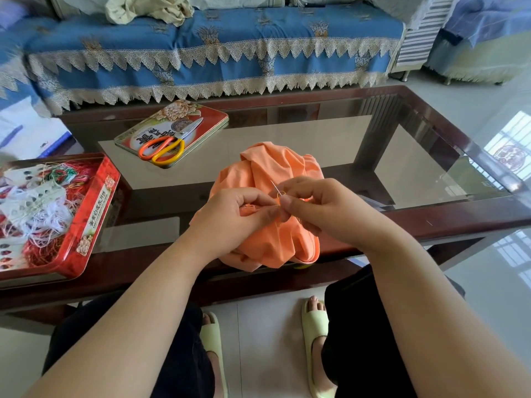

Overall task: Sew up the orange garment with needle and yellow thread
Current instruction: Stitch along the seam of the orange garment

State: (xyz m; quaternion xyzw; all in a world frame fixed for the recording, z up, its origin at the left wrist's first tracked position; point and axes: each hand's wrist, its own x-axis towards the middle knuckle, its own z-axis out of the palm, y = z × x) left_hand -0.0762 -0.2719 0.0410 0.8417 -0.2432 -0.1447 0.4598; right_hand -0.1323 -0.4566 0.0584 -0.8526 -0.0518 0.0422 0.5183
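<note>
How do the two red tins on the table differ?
The tin at the left edge lies open side up, full of tangled threads; the tin further back lies flat with its printed face up. The back tin carries orange-handled scissors; the left tin carries none. Both are red, rectangular and printed.

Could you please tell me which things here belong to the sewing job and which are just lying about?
In use:
orange garment
needle
yellow thread
left hand
right hand

Lying about:
scissors on a tin lid
red tin of threads
slippers
</note>
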